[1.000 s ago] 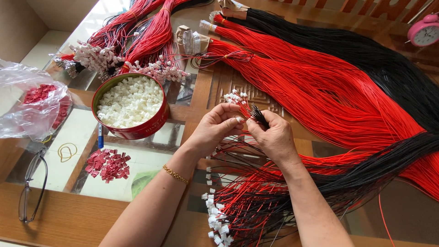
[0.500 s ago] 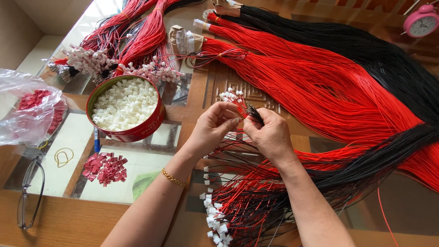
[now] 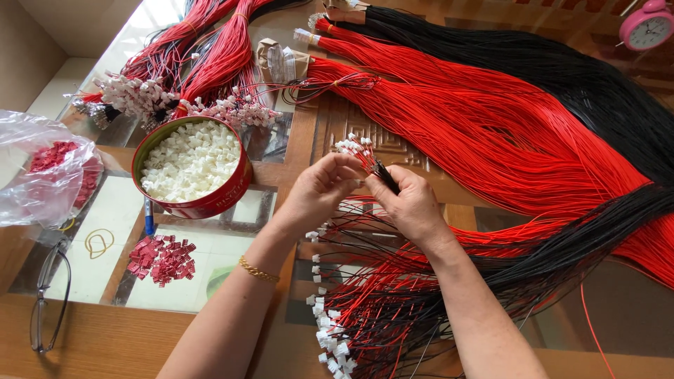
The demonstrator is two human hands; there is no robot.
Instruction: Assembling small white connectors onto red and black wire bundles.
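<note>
Just right of the tin (image 3: 193, 170), the left hand (image 3: 319, 191) and right hand (image 3: 411, 207) are both pinching a small wire bunch (image 3: 375, 168) tipped with white plugs. Loosening either pinch risks the wires splaying and snagging the loose tangle (image 3: 379, 302) below.

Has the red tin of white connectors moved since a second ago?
No. The red tin sits by the same pen and pile of red connectors; only the camera shifted.

Red round tin (image 3: 210, 203) of white connector pieces (image 3: 188, 160), clear plastic bag (image 3: 43, 179) with red pieces, loose red pieces pile (image 3: 162, 259), eyeglasses (image 3: 48, 298), rubber band (image 3: 100, 242), pink alarm clock (image 3: 646, 25), glass-topped surface (image 3: 105, 281).
</note>
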